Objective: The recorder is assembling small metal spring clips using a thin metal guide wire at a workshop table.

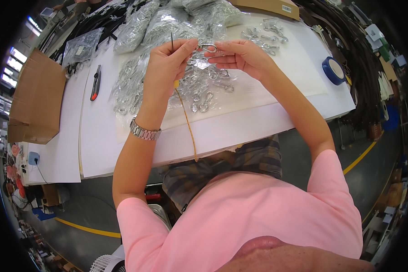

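Observation:
Above the pile, a silver metal snap hook (208, 47) is held between my two hands. My left hand (171, 56) pinches one end of it with closed fingers. In the same palm sits a thin tool with a dark pointed tip (172, 41) and a yellow end; its exact kind is hidden by the fingers. An orange patterned cord (188, 124) hangs from the yellow end down to the table's front edge. My right hand (247, 55) grips the hook's other end between thumb and fingertips. Beneath both hands, several similar snap hooks (206, 102) lie on clear plastic.
Filled plastic bags (167, 22) crowd the table's far side. More hooks (265, 40) lie at the far right. A utility knife (95, 84) and a cardboard box (36, 97) are on the left. Blue tape (333, 70) sits near the right edge, beside dark straps (349, 41).

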### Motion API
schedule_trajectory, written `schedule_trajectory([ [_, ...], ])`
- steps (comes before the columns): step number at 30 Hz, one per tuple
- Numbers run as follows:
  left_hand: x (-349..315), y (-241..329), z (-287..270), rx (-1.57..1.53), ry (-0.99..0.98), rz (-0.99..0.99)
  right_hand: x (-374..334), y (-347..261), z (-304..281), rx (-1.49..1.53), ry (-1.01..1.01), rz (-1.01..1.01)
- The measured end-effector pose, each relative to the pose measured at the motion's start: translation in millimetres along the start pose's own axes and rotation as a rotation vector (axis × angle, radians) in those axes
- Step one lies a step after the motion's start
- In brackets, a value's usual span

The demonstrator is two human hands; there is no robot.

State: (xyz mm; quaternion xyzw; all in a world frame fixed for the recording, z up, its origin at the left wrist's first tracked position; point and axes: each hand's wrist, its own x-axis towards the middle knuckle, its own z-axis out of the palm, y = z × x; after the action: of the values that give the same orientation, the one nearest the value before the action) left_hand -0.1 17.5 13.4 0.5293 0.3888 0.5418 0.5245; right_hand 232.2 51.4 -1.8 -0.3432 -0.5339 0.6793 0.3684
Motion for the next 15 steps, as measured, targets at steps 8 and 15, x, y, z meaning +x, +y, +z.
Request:
schedule_trajectory([
  [8,-9.4,-0.4,18.5,0.155,-0.034,-0.018,3.6,14.1,1.4,-0.010,0.139,-0.075],
  [15,-7.3,-5.2,13.5,0.117,0.072,0.057,0.9,6.3,7.4,-0.017,0.028,-0.117],
])
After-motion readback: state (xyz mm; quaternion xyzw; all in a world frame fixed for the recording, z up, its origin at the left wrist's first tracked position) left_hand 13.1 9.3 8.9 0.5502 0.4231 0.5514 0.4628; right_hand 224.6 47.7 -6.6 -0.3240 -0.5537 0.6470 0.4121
